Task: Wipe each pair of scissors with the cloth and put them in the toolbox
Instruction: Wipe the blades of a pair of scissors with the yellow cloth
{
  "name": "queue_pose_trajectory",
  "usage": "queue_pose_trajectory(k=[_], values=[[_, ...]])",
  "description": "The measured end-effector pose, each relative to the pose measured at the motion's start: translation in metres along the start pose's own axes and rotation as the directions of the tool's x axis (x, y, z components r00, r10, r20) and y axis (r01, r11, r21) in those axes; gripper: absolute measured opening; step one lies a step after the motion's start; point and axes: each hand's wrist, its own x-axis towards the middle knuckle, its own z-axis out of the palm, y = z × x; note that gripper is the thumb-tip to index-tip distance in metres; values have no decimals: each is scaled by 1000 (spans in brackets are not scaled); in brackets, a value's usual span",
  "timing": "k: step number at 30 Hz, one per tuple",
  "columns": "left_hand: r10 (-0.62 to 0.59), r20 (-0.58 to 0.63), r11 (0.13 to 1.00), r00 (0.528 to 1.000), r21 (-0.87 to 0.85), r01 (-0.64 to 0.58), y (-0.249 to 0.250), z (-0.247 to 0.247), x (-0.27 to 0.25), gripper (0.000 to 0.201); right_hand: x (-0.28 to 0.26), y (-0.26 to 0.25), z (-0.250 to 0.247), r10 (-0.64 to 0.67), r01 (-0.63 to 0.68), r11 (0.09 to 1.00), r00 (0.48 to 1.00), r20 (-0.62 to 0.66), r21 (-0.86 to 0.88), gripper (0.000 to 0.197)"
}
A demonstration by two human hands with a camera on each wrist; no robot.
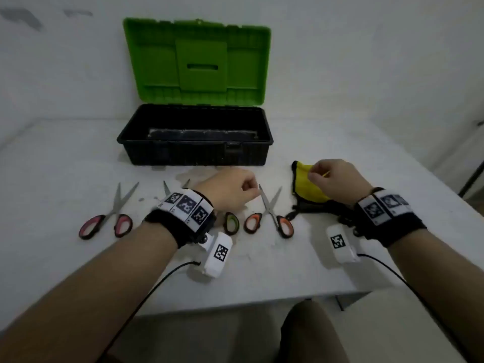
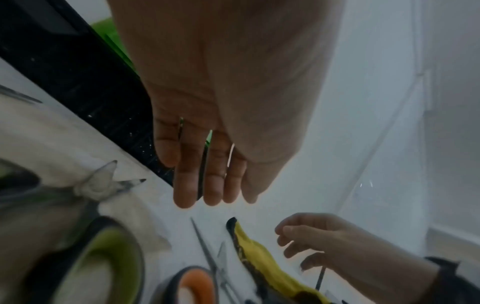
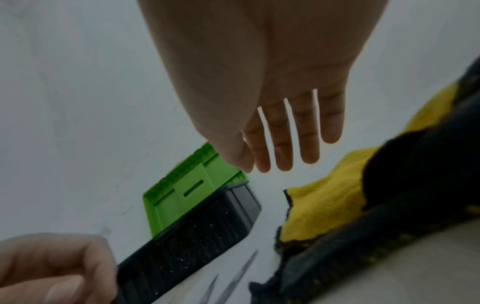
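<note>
Three pairs of scissors lie in a row on the white table (image 1: 262,271): pink-handled (image 1: 110,218) at left, green-handled (image 1: 231,223) mostly hidden under my left wrist, orange-handled (image 1: 272,216) to the right. A yellow and black cloth (image 1: 307,187) lies right of them. My left hand (image 1: 248,187) hovers over the green pair's blades, fingers loosely curled, holding nothing. My right hand (image 1: 314,171) hangs just above the cloth (image 3: 324,207) with fingers relaxed and nothing in them. The toolbox (image 1: 183,153) stands open behind.
The black toolbox's green lid (image 1: 199,64) stands upright against the white wall. The table's front edge (image 1: 235,302) is close to me, its right edge (image 1: 445,200) runs near the cloth. Cables trail from both wrist cameras.
</note>
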Motion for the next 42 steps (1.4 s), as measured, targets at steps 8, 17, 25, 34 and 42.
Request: queue_pose_trajectory(k=[8,17,25,34,42], values=[[-189,8,953,982,241,181,25,42,-14,29,-8,20,14,225,-216,970,971,78,-111,54],[-257,-12,903,966,353,245,35,57,9,14,15,24,25,268,-245,952,957,110,-183,69],[-257,-62,962,964,77,261,32,48,9,16,29,26,24,288,-240,933,945,156,-267,42],[-200,-123,825,972,-556,99,9,38,-31,5,4,23,9,217,-217,972,976,19,93,24],[-164,0,566,987,-819,94,3,38,-59,8,-30,11,10,177,-163,850,984,20,501,26]])
